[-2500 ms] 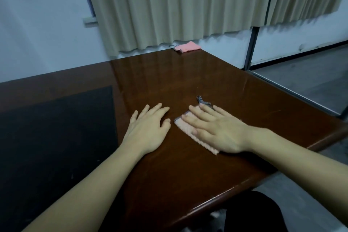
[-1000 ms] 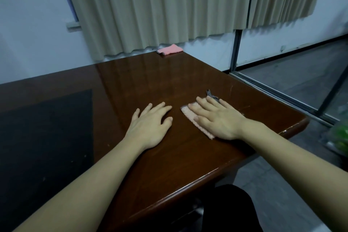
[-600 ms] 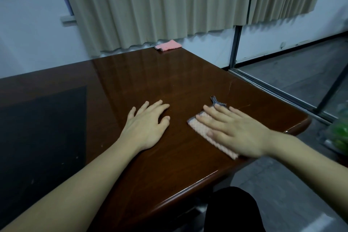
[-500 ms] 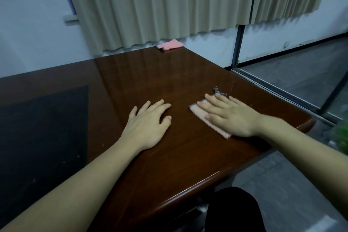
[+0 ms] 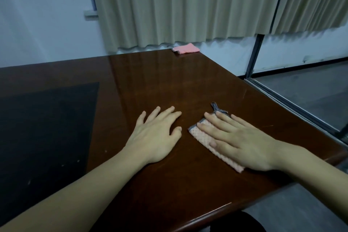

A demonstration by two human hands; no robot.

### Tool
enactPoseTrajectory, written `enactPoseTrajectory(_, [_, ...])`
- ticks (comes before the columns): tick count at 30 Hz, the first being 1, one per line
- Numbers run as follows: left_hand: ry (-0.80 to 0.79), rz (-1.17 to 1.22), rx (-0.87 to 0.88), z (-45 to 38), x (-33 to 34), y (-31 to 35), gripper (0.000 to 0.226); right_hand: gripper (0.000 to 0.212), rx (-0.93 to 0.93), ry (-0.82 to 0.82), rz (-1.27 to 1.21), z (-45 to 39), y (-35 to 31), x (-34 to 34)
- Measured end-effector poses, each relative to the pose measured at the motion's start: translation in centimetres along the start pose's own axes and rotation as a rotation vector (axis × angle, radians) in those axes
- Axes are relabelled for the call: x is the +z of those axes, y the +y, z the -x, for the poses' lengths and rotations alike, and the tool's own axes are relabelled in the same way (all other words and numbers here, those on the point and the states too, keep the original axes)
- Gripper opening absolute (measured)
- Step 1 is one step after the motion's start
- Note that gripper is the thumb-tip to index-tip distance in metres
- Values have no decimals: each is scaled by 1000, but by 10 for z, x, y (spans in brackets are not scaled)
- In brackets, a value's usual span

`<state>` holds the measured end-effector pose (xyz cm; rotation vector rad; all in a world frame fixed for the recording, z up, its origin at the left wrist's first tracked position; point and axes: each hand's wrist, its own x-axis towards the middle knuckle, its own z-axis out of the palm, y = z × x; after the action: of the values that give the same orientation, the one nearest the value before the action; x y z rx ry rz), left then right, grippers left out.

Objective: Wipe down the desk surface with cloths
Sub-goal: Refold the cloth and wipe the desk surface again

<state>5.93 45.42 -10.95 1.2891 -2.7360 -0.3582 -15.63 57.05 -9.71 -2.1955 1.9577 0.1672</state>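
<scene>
A glossy dark brown desk (image 5: 169, 84) fills the view. My right hand (image 5: 237, 138) lies flat with straight fingers on a folded pale pink cloth (image 5: 202, 136) near the desk's right edge; a dark patterned hem tab sticks out past the fingertips. Much of the cloth is hidden under the palm. My left hand (image 5: 156, 137) rests flat and spread on the bare wood just left of the cloth, touching nothing else. A second pink cloth (image 5: 185, 48) lies folded at the desk's far corner.
A black inlay pad (image 5: 43, 128) covers the desk's left part. Beige curtains (image 5: 188, 5) hang behind the far edge. The desk's right edge and near right corner drop off to a grey floor (image 5: 310, 90) with a metal door track.
My right hand has slid the pink cloth back and forth along the right part of the desk and now sits slightly nearer to me. My left hand has stayed flat in the same spot.
</scene>
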Motion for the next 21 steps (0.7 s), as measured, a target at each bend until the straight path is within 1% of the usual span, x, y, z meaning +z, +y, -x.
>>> enactPoseTrajectory(2, [-14,-5,0,-1,-1,0,55,57,14,8,16,-19,10,-4])
enactPoseTrajectory(4, [-25,-5,3,-1,-2,0,55,53,83,15,13,-46,24,-9])
enactPoseTrajectory(7, [-33,-16,5,-1,-2,-1,55,54,190,48,-20,-93,43,-18])
enactPoseTrajectory(12, [-49,-46,11,-2,-1,-2,54,55,292,47,-77,-142,48,-30])
enactPoseTrajectory(16, [-58,-71,15,-1,0,-2,54,55,275,53,-66,-136,40,-29])
enactPoseTrajectory(21, [-72,-95,22,-3,1,-3,55,55,196,42,-16,-70,11,-13])
